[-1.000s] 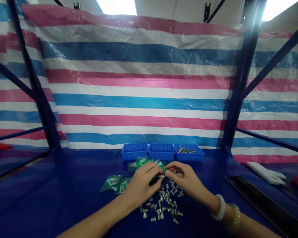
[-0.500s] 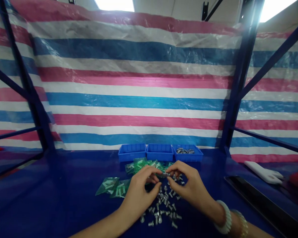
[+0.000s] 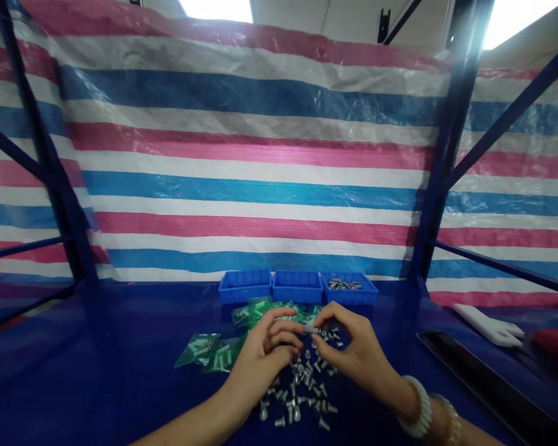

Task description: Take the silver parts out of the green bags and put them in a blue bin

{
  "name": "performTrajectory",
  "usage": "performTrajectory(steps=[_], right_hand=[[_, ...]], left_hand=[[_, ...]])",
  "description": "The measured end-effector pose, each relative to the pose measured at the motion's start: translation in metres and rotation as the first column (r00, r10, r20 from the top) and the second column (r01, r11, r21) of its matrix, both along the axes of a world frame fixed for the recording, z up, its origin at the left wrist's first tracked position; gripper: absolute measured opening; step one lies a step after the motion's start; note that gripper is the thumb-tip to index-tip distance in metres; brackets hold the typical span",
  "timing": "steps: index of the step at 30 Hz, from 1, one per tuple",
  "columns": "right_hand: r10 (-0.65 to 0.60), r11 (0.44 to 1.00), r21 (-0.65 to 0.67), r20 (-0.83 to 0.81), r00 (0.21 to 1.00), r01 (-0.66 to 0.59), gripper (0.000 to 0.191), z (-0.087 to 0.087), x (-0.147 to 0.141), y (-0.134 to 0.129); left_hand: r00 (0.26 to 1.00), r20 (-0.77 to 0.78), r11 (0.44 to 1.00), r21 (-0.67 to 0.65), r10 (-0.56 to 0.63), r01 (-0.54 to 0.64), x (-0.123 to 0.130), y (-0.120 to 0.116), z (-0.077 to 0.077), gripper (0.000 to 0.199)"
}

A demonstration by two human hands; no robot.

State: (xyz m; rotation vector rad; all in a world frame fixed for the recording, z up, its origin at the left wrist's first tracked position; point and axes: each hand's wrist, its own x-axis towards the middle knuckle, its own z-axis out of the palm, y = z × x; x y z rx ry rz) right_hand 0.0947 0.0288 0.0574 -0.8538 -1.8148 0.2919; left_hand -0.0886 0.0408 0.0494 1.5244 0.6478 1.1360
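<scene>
A small grey metal piece [image 3: 310, 329] is pinched between the thumb and fingers of my right hand [image 3: 348, 341]. My left hand [image 3: 267, 350] is beside it, fingers apart and curved, with its fingertips near or touching the piece's left end. Below and between my hands, many small silver screws [image 3: 302, 375] lie scattered on the blue table [image 3: 121, 359]. Green plastic bags [image 3: 260, 306] with light pieces inside lie behind my left hand, and more green bags [image 3: 199, 349] lie to its left.
Three blue bins [image 3: 297, 288] stand in a row behind the bags; the right one holds metal pieces [image 3: 345, 284]. On the right are a long black object [image 3: 483, 378] and a white object [image 3: 488, 325]. Blue frame posts rise at both sides.
My left hand's fingers have opened from their hold near the piece and spread. My right hand still holds the piece. The view has shifted slightly.
</scene>
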Motion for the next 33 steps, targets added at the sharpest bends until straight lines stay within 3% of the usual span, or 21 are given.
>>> performTrajectory(steps=[3,6,8,10,12,14,18,21,25,30,33], right_hand=[[0.056,0.982,-0.17,-0.143,0.988,-0.08,0.011,-0.007,0.0,0.009],[0.142,0.939,-0.273,-0.244,0.959,-0.209,0.013,-0.015,-0.002,0.018],[0.135,0.934,-0.291,-0.244,0.96,-0.206,0.012,-0.017,0.003,0.026],[0.052,0.961,-0.258,-0.183,0.982,-0.099,0.01,-0.016,0.015,0.039],[-0.096,0.982,-0.172,-0.069,0.993,0.082,0.009,-0.011,0.034,0.056],[-0.274,0.957,-0.078,0.077,0.959,0.28,0.011,-0.007,0.058,0.075],[-0.345,0.933,-0.062,0.122,0.931,0.355,0.023,-0.01,0.095,0.099],[-0.362,0.928,-0.035,0.141,0.922,0.37,0.031,-0.02,0.108,0.089],[-0.395,0.917,0.019,0.17,0.903,0.397,0.024,-0.037,0.111,0.04],[-0.425,0.892,-0.077,0.193,0.884,0.445,0.023,-0.061,0.093,-0.029],[-0.433,0.876,-0.134,0.208,0.877,0.464,0.033,-0.071,0.074,-0.045]], left_hand=[[0.994,-0.081,0.971,0.233,0.075,-0.055,-0.002,-0.002,0.004,0.043],[0.967,-0.196,0.886,0.461,0.16,-0.053,-0.007,-0.001,0.005,0.046],[0.94,-0.23,0.818,0.57,0.253,-0.081,-0.013,0.005,0.004,0.045],[0.905,-0.226,0.73,0.672,0.359,-0.121,-0.02,0.012,0.003,0.041],[0.874,-0.21,0.634,0.762,0.439,-0.136,-0.026,0.02,0.002,0.037],[0.857,-0.185,0.55,0.825,0.481,-0.13,-0.03,0.026,0.002,0.037],[0.852,-0.143,0.425,0.9,0.504,-0.101,-0.032,0.032,0.002,0.04],[0.845,-0.113,0.395,0.911,0.523,-0.122,-0.032,0.032,0.003,0.038],[0.837,-0.065,0.39,0.902,0.543,-0.183,-0.035,0.029,0.004,0.033],[0.798,-0.071,0.431,0.868,0.598,-0.247,-0.038,0.032,0.012,0.025],[0.775,-0.097,0.465,0.843,0.624,-0.269,-0.039,0.028,0.023,0.025]])
